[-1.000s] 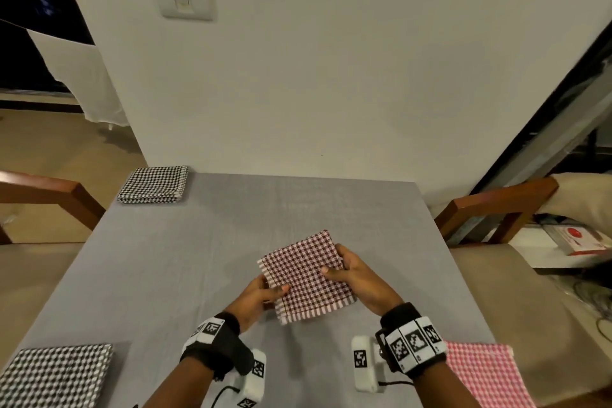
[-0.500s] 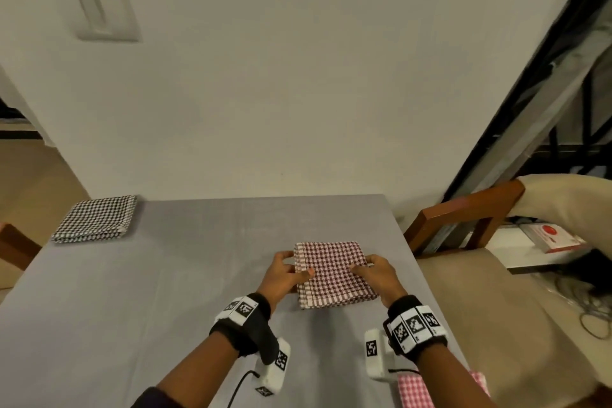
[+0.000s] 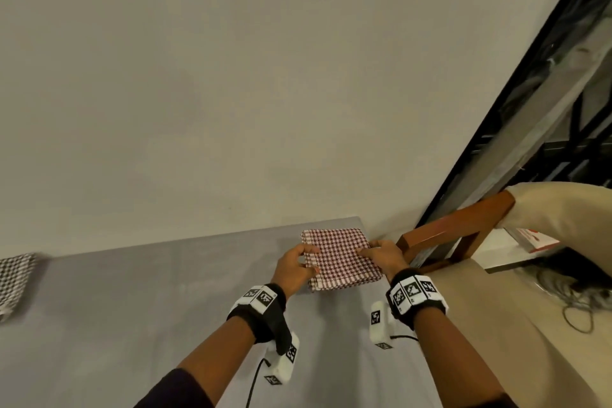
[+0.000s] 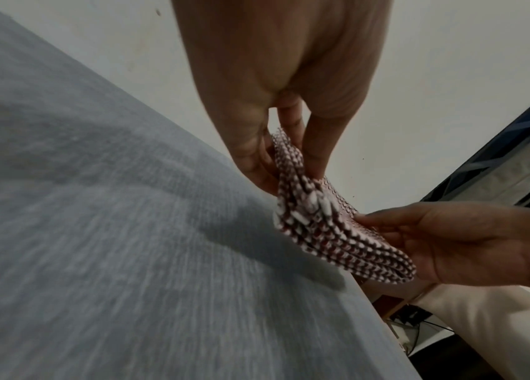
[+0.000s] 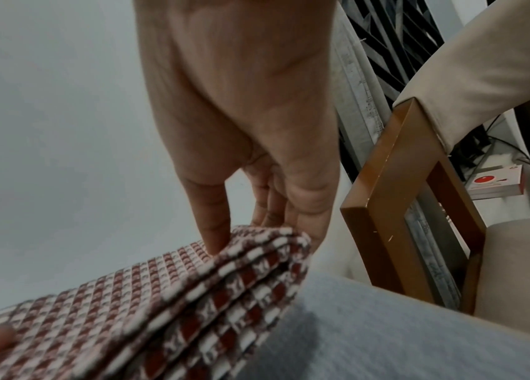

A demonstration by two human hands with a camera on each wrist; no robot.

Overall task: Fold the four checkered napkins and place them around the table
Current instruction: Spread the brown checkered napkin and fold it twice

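Nearest, the left hand (image 3: 293, 270) and right hand (image 3: 384, 257) pinched opposite edges of the folded maroon-and-white checkered cloth napkin (image 3: 341, 258), thumbs on top and fingers (image 4: 317, 151) beneath, likely to keep its layers squared while setting it at the grey tabletop's (image 3: 149, 301) two o'clock corner. Whether it rested fully flat was unclear. At nine o'clock, a blurred black-and-white checkered napkin (image 3: 15, 280) ran off-frame.

You are in a home dining area: a grey table (image 3: 139, 301) against a plain wall (image 3: 231, 76), a cushioned wooden chair (image 3: 453, 235) beside it.
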